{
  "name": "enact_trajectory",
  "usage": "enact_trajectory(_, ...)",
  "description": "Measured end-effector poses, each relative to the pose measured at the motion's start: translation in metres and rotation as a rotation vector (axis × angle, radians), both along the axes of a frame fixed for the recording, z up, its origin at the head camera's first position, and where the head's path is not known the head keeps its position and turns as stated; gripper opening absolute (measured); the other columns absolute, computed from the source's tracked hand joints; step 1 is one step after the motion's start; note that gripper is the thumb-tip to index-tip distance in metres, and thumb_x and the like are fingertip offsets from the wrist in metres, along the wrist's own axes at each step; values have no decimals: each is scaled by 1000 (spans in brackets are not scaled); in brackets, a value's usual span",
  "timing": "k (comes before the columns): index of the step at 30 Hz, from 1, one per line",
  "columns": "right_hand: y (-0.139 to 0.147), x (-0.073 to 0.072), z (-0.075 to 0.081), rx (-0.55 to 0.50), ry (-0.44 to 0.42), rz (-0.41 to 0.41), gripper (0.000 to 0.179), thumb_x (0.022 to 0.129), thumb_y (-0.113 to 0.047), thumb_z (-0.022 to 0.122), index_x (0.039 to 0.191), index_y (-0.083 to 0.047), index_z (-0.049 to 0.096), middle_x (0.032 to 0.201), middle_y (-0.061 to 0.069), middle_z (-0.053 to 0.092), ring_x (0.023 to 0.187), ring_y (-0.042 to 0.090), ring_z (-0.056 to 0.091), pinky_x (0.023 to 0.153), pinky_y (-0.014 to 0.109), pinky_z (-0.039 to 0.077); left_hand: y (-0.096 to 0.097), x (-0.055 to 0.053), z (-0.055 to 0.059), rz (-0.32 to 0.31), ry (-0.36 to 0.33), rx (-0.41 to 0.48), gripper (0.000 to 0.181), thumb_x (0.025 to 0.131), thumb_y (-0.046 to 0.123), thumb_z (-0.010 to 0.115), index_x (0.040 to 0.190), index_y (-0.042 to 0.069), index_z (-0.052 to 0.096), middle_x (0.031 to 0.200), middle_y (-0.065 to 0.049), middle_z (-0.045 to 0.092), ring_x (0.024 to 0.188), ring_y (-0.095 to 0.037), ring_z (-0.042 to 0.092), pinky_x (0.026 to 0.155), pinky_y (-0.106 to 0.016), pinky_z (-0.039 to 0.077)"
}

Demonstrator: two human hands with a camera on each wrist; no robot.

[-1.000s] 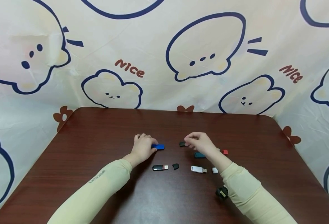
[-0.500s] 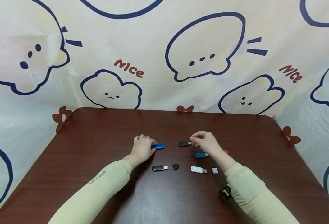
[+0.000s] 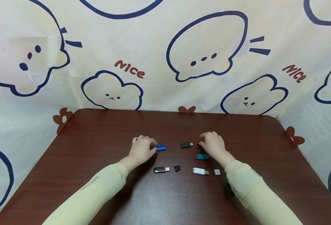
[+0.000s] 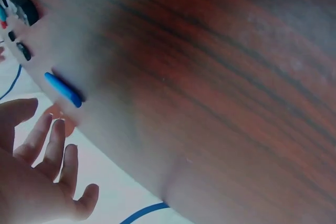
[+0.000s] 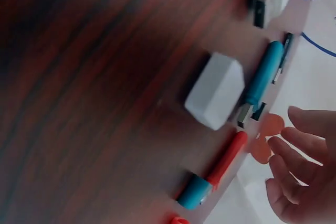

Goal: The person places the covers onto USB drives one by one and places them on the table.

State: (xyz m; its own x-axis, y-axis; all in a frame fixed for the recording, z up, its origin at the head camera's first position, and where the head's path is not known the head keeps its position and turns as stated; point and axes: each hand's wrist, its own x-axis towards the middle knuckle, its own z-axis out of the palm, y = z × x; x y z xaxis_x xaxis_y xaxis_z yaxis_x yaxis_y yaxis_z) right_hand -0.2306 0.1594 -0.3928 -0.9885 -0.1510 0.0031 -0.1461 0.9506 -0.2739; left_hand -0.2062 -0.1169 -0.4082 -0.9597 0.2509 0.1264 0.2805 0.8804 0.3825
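Observation:
My left hand [image 3: 141,150] is by the blue USB stick [image 3: 160,147], overlapping its left end in the head view. In the left wrist view its loose fingers are apart from the blue stick [image 4: 63,90]. My right hand [image 3: 213,145] is beyond the teal USB stick [image 3: 203,156], its fingers spread and holding nothing. By its fingertips lies a small black cap [image 5: 259,111], clearer in the right wrist view. The black USB stick [image 3: 186,145] lies left of that hand with its metal plug bare. In the right wrist view a red USB stick [image 5: 228,156] lies near a teal cap [image 5: 194,191].
Nearer on the brown table [image 3: 165,200] lie a black-and-red USB stick [image 3: 161,169], its dark cap [image 3: 177,168], a white USB stick [image 3: 200,171] and a white cap [image 3: 217,172]. A patterned cloth [image 3: 154,47] hangs behind the table's far edge.
My right hand has moved right, away from the black USB stick, uncovering its plug; its pinched fingers have spread. My left hand has drawn slightly left and its fingers have loosened from the blue USB stick.

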Motion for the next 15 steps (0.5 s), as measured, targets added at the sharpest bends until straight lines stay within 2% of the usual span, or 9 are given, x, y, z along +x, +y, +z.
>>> enact_trajectory(4, 0, -5, -6, 70, 2, 44, 30, 84, -18, 68, 112, -6, 68, 109, 15, 68, 98, 34, 57, 80, 48, 48, -3, 3, 5, 6, 15, 16, 14, 83, 19, 68, 96, 15, 71, 97, -2, 70, 98, -24, 54, 93, -49, 34)
enact_trajectory(10, 0, -11, -11, 58, -36, 30, 21, 85, -17, 68, 104, -7, 70, 102, 13, 69, 93, 33, 60, 77, 47, 49, -5, 6, 10, 2, 14, 30, 13, 83, 18, 67, 95, 14, 71, 96, -2, 70, 97, -24, 54, 93, -50, 34)
enact_trajectory(15, -1, -15, -12, 27, -82, -4, 15, 84, -19, 69, 95, -9, 70, 96, 10, 70, 82, 27, 63, 72, 42, 49, -2, 6, 11, -5, 8, 37, 12, 83, 17, 67, 94, 14, 71, 97, -2, 70, 96, -23, 54, 93, -49, 34)
